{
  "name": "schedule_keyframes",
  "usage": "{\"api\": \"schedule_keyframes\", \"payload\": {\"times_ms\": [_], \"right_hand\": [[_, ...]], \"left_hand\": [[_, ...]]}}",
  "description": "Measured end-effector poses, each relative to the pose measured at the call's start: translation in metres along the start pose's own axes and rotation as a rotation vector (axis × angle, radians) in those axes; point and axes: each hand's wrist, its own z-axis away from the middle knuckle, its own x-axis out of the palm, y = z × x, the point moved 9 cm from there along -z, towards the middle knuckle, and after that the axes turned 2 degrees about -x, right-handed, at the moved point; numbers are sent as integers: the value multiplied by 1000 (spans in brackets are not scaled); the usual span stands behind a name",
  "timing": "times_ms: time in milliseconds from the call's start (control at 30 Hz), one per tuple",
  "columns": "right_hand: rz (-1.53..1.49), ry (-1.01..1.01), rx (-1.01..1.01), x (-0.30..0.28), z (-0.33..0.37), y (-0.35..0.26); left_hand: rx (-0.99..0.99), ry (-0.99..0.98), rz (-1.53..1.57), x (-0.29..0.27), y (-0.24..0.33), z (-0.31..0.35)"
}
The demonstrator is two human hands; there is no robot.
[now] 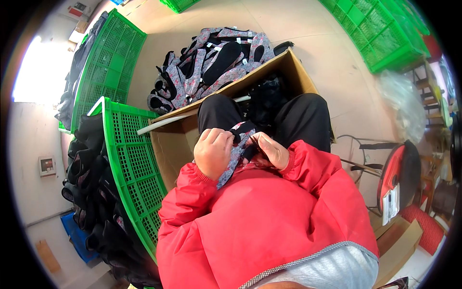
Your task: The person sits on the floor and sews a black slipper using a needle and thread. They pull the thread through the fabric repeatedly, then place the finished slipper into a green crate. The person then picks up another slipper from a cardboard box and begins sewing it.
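Above my lap I hold a grey floral cloth piece with red flowers and a black edge, which looks like a slipper upper [235, 158]. My left hand [213, 150] is closed on its left side, fingers curled in with the knuckles up. From the other side my right hand [270, 150] pinches the dark edge, its thumb and fingers together. Part of the piece hangs down against my red jacket, and my hands cover much of the rest. Beyond my knees, a heap of similar floral slippers [221, 62] with black soles lies on the floor.
An open cardboard box [168, 150] stands before my legs, with black material [267, 98] inside and a white tube [161, 124] across it. Green crates [137, 156] stand at left beside dark footwear [89, 192]; another green crate [380, 36] is far right, near a round stool [399, 176].
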Motion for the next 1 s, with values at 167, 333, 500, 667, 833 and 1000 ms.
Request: {"api": "schedule_keyframes", "payload": {"times_ms": [167, 333, 500, 667, 833, 1000], "right_hand": [[-273, -30, 132, 7, 0, 10], [-375, -21, 199, 8, -5, 14], [-446, -5, 334, 4, -5, 14], [-486, -32, 399, 4, -12, 24], [-517, -145, 437, 20, -10, 16], [-585, -56, 457, 16, -13, 31]], "left_hand": [[-260, 48, 103, 1, -18, 22], [-233, 143, 87, -2, -13, 28], [-247, 177, 112, -2, -16, 30], [-347, 178, 168, 2, -27, 38], [-362, 187, 154, 3, -31, 41], [-343, 189, 140, 6, -31, 41]]}}
